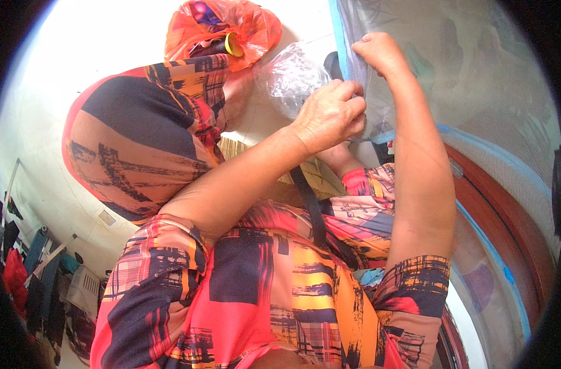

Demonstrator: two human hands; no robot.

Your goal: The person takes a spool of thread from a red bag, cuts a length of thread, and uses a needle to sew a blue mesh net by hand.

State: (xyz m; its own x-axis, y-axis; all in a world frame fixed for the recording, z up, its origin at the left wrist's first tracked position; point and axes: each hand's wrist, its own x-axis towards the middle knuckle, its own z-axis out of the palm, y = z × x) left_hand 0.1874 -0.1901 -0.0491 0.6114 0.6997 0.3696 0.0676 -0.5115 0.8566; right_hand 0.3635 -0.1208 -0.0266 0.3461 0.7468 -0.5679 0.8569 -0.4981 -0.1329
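A sheer grey mesh net (483,74) with blue edging (341,41) hangs at the right of the view. My right hand (382,54) is at the upper right, its fingertips pinching a gathered fold of the mesh beside the blue strip. Lower and to the left, my left hand (334,113) has its fingers curled closed at the same fold, near the net's lower blue border. Whether a small tool is between those fingers is hidden.
A clear plastic bag (294,76) lies left of the net; beyond it is an orange plastic bag (262,32) holding a dark thread spool with a yellow end (234,44). My bent, cloth-covered knee (137,147) and a woven mat (322,177) are below.
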